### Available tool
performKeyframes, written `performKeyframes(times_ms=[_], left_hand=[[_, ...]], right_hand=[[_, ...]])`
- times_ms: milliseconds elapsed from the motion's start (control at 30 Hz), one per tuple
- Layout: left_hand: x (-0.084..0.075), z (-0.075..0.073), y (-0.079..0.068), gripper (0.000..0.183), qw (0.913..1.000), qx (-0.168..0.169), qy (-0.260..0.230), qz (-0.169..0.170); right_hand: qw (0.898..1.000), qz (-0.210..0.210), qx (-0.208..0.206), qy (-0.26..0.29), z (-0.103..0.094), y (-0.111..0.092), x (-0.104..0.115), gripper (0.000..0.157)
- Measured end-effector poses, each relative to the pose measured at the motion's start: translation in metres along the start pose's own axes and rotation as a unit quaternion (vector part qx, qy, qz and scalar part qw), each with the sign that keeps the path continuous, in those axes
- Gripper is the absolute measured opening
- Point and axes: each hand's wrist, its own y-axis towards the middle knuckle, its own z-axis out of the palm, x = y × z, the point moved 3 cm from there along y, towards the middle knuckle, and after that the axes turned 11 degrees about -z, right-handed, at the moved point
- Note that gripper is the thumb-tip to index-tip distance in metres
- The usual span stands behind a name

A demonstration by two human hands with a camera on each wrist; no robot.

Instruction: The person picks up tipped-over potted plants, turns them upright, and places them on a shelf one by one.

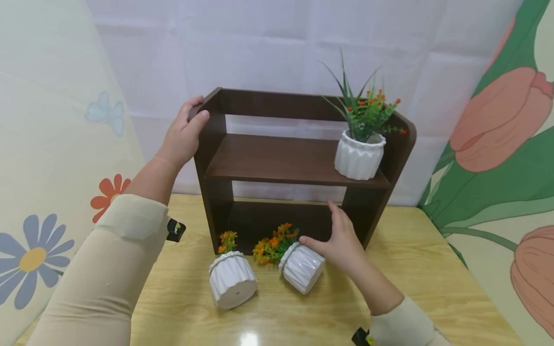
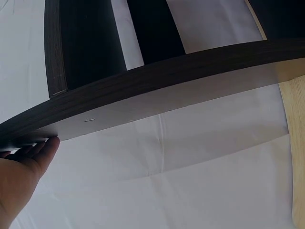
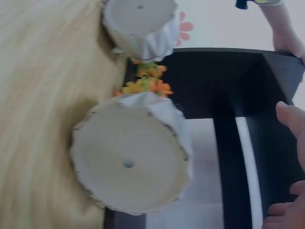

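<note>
A dark brown two-tier shelf stands against the white cloth backdrop. My left hand grips the top of its left side panel, thumb over the edge; in the left wrist view the fingers reach around that panel. In front of the shelf, two white ribbed pots lie tipped over with their flowers toward it: a left pot and a right pot, both with orange blooms. My right hand, thumb and fingers spread, is beside the right pot and holds nothing. The right pot's base faces the right wrist camera.
Another white pot with red flowers and long green leaves stands upright at the right end of the upper tier. The wooden table carries the shelf and tipped pots. Flower-printed panels flank both sides.
</note>
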Motion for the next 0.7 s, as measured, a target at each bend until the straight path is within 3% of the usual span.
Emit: performKeyframes(times_ms=[333,700], left_hand=[[-0.001,0.001,-0.001,0.059,1.0,0.001,0.0,-0.004],[-0.001,0.001,-0.001,0.059,1.0,0.001,0.001,0.0]], right_hand=[[0.995,-0.028,0.089,-0.018,0.03,0.001,-0.007,0.107],[0.987,-0.046,0.15,-0.048,0.049,0.001,-0.009,0.107]])
